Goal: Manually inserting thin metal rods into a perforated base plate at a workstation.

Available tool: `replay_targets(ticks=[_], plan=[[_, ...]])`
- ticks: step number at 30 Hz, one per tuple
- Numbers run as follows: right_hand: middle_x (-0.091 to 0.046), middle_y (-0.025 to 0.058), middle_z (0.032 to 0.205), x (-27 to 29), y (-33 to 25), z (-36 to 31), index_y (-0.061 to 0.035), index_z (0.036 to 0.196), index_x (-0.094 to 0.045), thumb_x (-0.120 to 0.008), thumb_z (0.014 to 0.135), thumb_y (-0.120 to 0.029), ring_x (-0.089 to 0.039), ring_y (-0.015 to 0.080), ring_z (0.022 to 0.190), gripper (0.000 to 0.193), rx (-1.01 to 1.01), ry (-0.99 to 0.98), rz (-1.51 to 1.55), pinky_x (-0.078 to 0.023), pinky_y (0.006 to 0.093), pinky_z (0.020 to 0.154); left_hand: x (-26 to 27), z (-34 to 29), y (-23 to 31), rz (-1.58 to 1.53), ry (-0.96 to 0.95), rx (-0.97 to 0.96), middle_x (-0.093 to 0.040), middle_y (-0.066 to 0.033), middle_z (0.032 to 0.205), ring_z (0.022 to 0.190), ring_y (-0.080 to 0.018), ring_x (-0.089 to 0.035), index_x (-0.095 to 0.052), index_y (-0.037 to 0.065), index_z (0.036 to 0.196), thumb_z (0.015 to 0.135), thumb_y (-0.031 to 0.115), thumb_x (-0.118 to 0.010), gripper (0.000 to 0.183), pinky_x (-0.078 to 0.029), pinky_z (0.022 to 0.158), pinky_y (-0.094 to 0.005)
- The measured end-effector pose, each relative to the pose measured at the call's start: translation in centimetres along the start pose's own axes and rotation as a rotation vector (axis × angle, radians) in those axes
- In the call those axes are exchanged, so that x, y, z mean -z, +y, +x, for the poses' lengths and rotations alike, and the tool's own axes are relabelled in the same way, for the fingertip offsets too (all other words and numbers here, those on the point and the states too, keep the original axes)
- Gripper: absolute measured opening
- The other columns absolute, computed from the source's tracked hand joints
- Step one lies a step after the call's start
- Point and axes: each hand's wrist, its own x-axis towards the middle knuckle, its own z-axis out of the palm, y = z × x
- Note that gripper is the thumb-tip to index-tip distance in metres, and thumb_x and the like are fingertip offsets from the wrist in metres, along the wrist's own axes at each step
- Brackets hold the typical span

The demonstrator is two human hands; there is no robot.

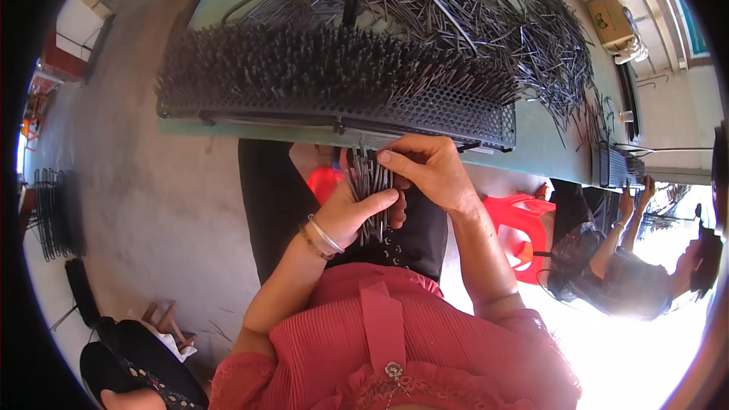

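In my left hand (353, 216) is an upright bundle of thin dark rods (370, 190), with the thumb across its front and the fingers behind. My right hand (429, 167) is at the bundle's upper right, thumb and forefinger pinched on the rod ends; how many it grips is hidden. Just beyond my hands, at the table edge, stands a long black perforated rack (448, 118). Rods packed upright (304, 61) fill most of its holes, while holes at its right front show bare.
A large heap of loose rods (486, 7) covers the green table (531, 159) behind the rack. Black bars rise among them. At right, another person (623, 266) works at a similar rack (619, 163). Red plastic stool (520, 231) below the table; another seated person's dark-clad legs (137, 361) at lower left.
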Motion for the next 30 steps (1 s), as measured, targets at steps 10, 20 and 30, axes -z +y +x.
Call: replay_targets(ticks=[10, 20, 30], plan=[[-0.066, 0.0038, 0.078, 3.4, 1.7, -0.4, 0.0016, 0.095, -0.069, -0.068, 0.085, -0.014, -0.056, 0.0074, 0.067, 0.019, 0.024, 0.232, 0.058, -0.045, 0.0215, 0.060, -2.2, 2.6, 0.2, 0.173, 0.155, -0.014, -0.064, -0.0119, 0.094, 0.082, -0.0222, -0.066, -0.055, 0.001, 0.111, 0.089, 0.015, -0.060, 0.027, -0.057, 0.070, -0.0344], [-0.067, 0.0022, 0.077, 7.3, -1.2, 0.1, 0.0017, 0.097, -0.067, -0.064, 0.088, -0.016, -0.057, 0.0053, 0.066, 0.020, 0.223, 0.293, 0.017, -0.047, 0.0200, 0.056, -4.4, 5.3, 1.2, 0.231, 0.117, -0.033, -0.066, -0.0116, 0.094, 0.080, -0.0198, -0.066, -0.056, -0.001, 0.110, 0.091, 0.018, -0.059, 0.028, -0.056, 0.064, -0.0310], [-0.067, 0.0025, 0.083, 9.0, -1.9, 3.4, 0.0021, 0.100, -0.066, -0.064, 0.087, -0.009, -0.058, 0.0051, 0.074, 0.017, 0.591, 0.652, 0.091, -0.046, 0.0194, 0.066, -5.5, 6.4, -0.6, 0.101, 0.215, 0.043, -0.066, -0.0136, 0.093, 0.079, -0.0197, -0.065, -0.055, 0.002, 0.111, 0.091, 0.018, -0.056, 0.025, -0.053, 0.064, -0.0313]])
